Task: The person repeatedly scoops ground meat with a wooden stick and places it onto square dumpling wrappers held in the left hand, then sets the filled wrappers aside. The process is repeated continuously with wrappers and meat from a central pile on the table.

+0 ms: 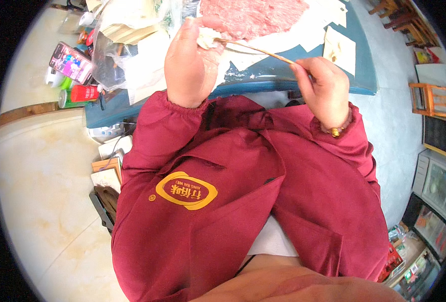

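My left hand [189, 68] is cupped, thumb up, around a small pale dough wrapper [207, 38]. Between the fingers of my right hand [325, 88] is a thin wooden stick [262, 50], slanting left so that its far tip meets the wrapper. Just beyond both hands lies a broad mound of pink minced meat [258, 17] on a white surface. To the right of the meat, a square dough wrapper [340, 49] rests on the blue table [294, 87]. My left palm and the wrapper's underside are partly hidden.
Stacked dough sheets [130, 34] and a clear plastic bag [111, 70] occupy the table's left. A lit phone [71, 63] leans there above a green container with a red label [84, 93]. Wooden stools [408, 20] and a wooden chair [430, 99] stand off to the right.
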`<state>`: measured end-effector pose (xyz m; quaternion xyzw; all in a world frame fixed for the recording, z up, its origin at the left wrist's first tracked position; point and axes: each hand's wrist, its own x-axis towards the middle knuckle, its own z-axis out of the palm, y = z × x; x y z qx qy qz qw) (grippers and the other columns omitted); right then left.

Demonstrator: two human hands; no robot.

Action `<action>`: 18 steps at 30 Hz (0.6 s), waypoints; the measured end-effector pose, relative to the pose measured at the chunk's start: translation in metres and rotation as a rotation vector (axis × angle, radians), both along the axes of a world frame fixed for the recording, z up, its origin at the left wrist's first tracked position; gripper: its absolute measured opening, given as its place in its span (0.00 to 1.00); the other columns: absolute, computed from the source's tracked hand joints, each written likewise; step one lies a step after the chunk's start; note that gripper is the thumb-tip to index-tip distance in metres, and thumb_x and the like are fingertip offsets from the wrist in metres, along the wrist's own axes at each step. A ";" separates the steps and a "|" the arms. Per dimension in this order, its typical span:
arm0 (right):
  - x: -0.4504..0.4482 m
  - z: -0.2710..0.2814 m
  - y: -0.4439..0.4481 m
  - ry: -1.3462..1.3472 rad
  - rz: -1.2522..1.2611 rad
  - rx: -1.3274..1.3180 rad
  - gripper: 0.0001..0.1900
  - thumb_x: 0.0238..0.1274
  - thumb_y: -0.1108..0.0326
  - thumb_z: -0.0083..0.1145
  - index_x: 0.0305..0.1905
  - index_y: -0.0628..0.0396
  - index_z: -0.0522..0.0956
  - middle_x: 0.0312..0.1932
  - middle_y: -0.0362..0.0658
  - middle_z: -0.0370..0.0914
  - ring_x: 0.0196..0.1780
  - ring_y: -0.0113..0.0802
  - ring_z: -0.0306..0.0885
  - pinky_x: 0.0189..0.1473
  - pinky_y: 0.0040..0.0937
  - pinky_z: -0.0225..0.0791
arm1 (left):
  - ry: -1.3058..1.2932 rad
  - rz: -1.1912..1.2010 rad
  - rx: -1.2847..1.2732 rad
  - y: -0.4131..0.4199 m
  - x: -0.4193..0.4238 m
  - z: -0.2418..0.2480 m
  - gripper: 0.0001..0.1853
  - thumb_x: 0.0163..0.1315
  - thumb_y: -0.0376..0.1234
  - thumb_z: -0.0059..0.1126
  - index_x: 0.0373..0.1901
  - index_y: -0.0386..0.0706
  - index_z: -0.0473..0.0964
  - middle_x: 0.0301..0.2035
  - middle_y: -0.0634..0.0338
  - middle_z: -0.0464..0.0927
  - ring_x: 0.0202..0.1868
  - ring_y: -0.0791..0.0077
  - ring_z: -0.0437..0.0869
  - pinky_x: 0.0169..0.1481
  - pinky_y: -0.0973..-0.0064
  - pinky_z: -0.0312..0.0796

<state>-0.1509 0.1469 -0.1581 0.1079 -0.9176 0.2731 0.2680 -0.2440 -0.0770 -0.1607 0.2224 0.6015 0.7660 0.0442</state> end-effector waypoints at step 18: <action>-0.015 -0.062 0.073 -0.254 0.164 -0.458 0.06 0.59 0.70 0.63 0.33 0.61 0.80 0.23 0.45 0.75 0.25 0.35 0.73 0.29 0.30 0.66 | 0.011 0.077 -0.243 0.010 -0.107 0.072 0.14 0.71 0.36 0.48 0.44 0.34 0.76 0.28 0.66 0.71 0.30 0.80 0.72 0.41 0.77 0.70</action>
